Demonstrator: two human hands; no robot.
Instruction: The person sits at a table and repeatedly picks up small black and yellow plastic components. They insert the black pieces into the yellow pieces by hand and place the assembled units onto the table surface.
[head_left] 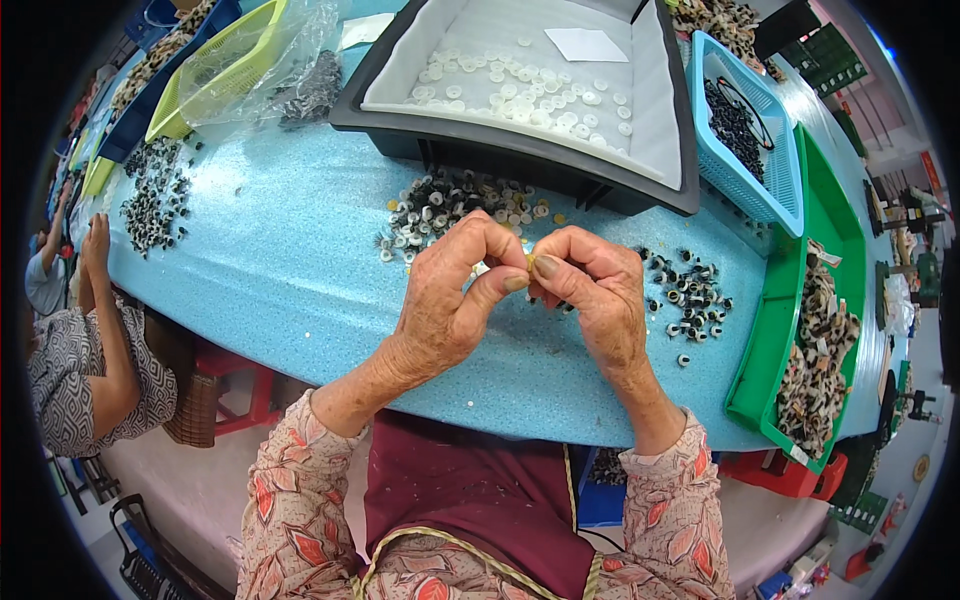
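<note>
Over the blue table my left hand [455, 290] and my right hand [598, 295] meet, thumbs and fingertips pinched close together. Between them shows a tiny yellowish piece [530, 262]; the fingers cover most of it, so its kind is unclear. Just behind my left hand lies a heap of small round white-and-black pieces with dark fringes [430, 212], mixed with pale and yellowish discs. To the right of my right hand is a looser group of black-and-white fringed pieces [695, 300].
A black tray [530, 165] lined in white holds translucent discs and a paper slip. At right stand a light-blue basket [790, 205] with black pieces and a green tray [765, 360] of spotted plush. Left are a yellow-green basket [170, 115], clear bag [250, 75] and a co-worker [95, 360].
</note>
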